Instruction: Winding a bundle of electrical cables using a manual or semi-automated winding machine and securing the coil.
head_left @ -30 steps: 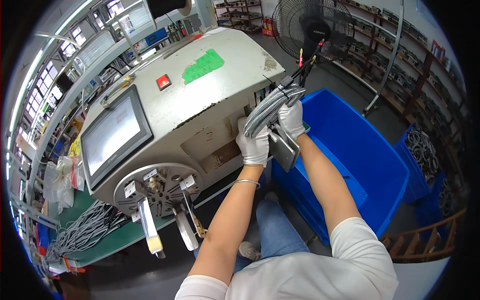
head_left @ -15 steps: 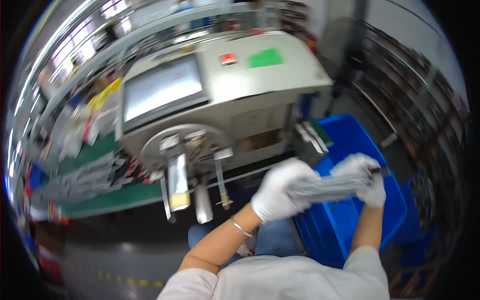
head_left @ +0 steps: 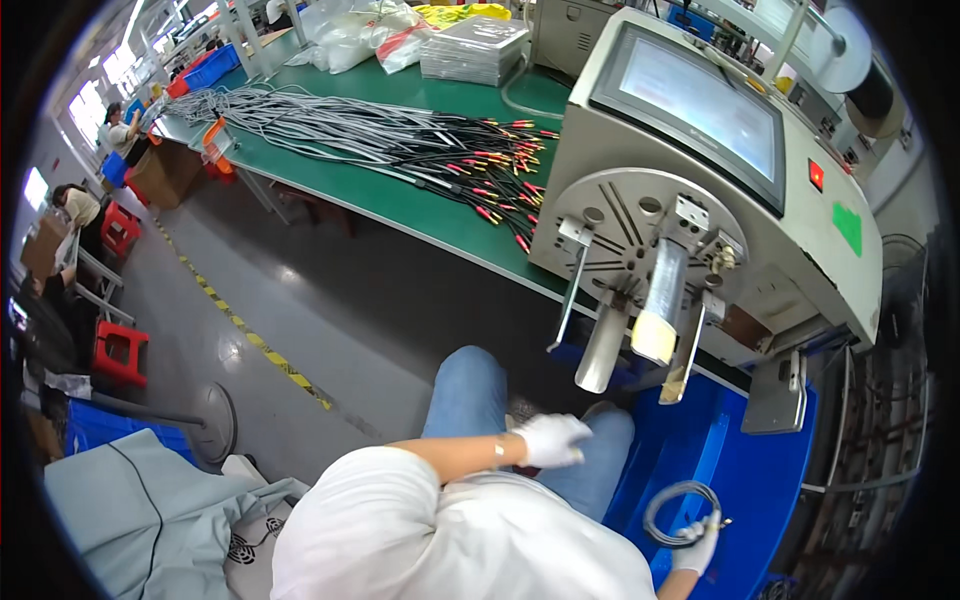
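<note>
In my right hand [head_left: 699, 546], in a white glove, is a coiled grey cable [head_left: 651, 514], gripped at its lower right side. The coil hangs over a blue bin [head_left: 765, 475] at my right. My left hand [head_left: 553, 441], also gloved, is above my lap with its fingers loosely stretched out and nothing in it. Ahead of me stands a winding machine [head_left: 830, 290] with a round slotted metal disc [head_left: 617, 222]. Several metal prongs stick out of the disc toward me, with no cable around them.
A green table [head_left: 400, 225] to the left bears a long bundle of grey cables [head_left: 340, 125] with red and yellow plugs. Plastic bags [head_left: 345, 35] and a stack of clear trays [head_left: 475, 50] lie behind. Red stools [head_left: 120, 355] and other people are far left.
My view has swung left. Both hands held the grey cable coil together over the bin; now my left hand has let go and moved over my lap, while the right keeps the coil.
</note>
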### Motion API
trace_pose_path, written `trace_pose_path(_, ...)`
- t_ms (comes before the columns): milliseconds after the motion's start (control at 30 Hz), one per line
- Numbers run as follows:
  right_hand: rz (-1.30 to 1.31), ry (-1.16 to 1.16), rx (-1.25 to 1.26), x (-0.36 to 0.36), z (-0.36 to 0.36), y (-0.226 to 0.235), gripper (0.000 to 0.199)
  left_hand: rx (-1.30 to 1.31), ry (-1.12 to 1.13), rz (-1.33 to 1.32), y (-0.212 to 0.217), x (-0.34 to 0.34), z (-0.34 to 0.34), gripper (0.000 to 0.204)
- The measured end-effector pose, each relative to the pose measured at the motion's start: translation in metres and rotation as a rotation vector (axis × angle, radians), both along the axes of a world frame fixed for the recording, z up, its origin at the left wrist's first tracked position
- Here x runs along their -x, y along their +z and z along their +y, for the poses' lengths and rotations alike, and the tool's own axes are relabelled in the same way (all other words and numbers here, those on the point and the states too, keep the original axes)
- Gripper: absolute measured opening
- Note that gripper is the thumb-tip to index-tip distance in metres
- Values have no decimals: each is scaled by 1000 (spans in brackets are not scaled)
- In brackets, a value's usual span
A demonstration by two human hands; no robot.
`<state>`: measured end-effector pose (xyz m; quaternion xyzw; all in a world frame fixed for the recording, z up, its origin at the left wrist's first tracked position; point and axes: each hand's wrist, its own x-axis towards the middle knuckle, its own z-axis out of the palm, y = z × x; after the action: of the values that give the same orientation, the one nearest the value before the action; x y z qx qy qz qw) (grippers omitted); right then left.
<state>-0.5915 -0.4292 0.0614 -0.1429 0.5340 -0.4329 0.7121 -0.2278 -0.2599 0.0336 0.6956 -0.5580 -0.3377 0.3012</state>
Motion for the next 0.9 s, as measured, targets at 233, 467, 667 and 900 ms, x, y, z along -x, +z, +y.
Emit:
trace_pose_path(233,821,164,332,139,-126,-48,48,699,1165,-397,40,-222,74,17)
trace_pose_path(467,541,620,220,17,-88,-24,46,166,1284,-1010,56,-401,102,40)
trace_pose_path(667,612,674,131,6,-44,-26,38,-46,1072,-1067,60,-443,82,26)
trace_pose_path(900,504,491,39,5,-42,12,37,363,1129,-1054,108,-446,86,19)
